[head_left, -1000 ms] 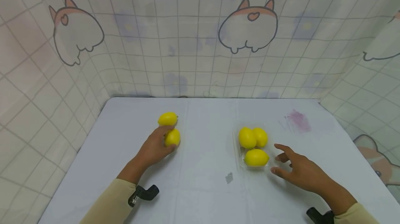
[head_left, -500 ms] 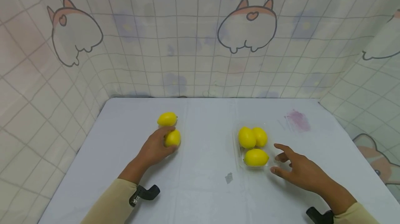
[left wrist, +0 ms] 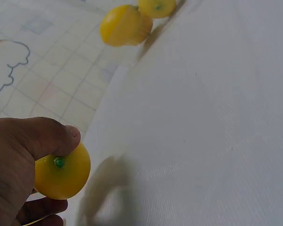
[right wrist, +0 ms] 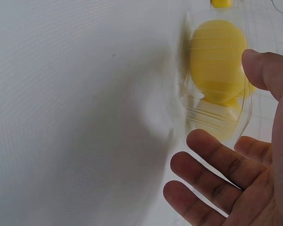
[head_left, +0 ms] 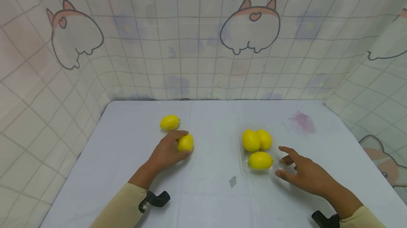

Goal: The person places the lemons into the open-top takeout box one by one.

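My left hand (head_left: 166,152) grips a yellow lemon (head_left: 186,143) between thumb and fingers, left of the table's middle. In the left wrist view the thumb lies over the held lemon (left wrist: 63,174), whose green stem end faces the camera. Another lemon (head_left: 170,122) lies just behind that hand. To the right stands a clear plastic box (head_left: 240,155) with a lemon (head_left: 260,160) at its front and two more behind. Beside the box's right side is my right hand (head_left: 305,175), fingers relaxed and apart, holding nothing. The right wrist view shows its fingertips close to the clear wall.
The white table (head_left: 210,199) has a grey patch (head_left: 233,181) in front of the box and a pink stain (head_left: 304,123) at the back right. A patterned curtain (head_left: 197,44) hangs behind and along both sides.
My left hand has shifted right with its lemon, away from the other lemon, which stays in place. The right hand and the box have kept still.
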The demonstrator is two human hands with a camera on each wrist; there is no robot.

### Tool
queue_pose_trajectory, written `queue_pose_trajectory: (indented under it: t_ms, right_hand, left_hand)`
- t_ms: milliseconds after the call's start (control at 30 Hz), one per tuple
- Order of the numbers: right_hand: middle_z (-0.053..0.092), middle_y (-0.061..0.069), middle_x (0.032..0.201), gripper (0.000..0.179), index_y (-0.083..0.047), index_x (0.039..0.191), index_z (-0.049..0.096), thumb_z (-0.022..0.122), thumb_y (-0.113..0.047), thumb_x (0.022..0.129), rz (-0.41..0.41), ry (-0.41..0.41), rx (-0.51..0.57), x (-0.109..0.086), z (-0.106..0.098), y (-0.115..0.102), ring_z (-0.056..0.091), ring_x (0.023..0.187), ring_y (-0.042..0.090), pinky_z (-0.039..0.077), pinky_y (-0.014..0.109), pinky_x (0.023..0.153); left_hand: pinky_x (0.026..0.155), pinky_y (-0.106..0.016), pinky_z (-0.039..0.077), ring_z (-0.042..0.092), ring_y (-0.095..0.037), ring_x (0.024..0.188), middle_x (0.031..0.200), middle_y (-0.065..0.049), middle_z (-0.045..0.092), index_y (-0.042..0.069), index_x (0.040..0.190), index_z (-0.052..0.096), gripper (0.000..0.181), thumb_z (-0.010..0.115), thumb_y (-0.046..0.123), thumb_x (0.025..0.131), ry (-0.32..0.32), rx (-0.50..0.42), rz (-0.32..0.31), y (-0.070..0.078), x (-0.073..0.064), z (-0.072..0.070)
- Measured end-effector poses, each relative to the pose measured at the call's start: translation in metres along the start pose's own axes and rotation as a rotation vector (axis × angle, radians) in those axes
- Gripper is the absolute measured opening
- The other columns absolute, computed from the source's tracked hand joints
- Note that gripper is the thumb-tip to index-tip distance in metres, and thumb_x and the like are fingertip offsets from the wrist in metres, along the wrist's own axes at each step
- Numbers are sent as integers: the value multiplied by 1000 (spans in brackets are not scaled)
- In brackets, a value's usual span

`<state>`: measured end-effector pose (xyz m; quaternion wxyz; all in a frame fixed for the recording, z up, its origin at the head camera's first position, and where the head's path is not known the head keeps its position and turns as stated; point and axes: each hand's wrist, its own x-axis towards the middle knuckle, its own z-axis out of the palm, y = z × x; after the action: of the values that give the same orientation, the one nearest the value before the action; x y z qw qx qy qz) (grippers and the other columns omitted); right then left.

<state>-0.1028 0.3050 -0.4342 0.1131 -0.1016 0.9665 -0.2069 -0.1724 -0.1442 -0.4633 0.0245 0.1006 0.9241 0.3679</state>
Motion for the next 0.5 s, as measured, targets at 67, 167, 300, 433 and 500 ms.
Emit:
queue_pose_trajectory:
  t_ms: [67,167,300,433,500]
  right_hand:
    - [69,3,124,91,-13,155,33,70,-63,89,2,-2,1,0,0,-1,67,104,31,56,58,84]
    - [69,4,124,90,-13,155,33,70,-63,89,2,-4,1,0,-1,-1,67,104,31,56,57,84]
    - [69,2,124,90,-14,155,33,70,-63,89,0,-1,7,0,-1,-1,67,104,30,56,57,84]
    - [69,3,124,90,-14,155,34,70,-63,89,2,-2,6,1,-1,-2,67,104,31,56,57,84]
    - [69,4,124,91,-13,155,34,70,-63,88,5,-7,7,1,0,-2,67,104,32,56,58,84]
  left_hand:
    - [108,-48,44,55,-24,127,146,-1,55,19,143,58,67,87,23,83,-2,-14,11,4,0,2]
    - [112,-47,42,52,-23,132,147,0,54,19,143,58,67,87,23,83,-11,-26,38,10,0,5]
    - [114,-44,39,49,-20,136,148,2,54,20,143,58,67,87,23,83,-21,-26,73,19,0,10]
    - [115,-42,39,49,-20,136,147,2,54,20,144,57,68,87,23,83,-35,-20,94,28,-1,14]
    - [115,-43,39,48,-20,137,148,1,53,19,144,56,68,87,24,83,-40,-16,101,31,-1,16]
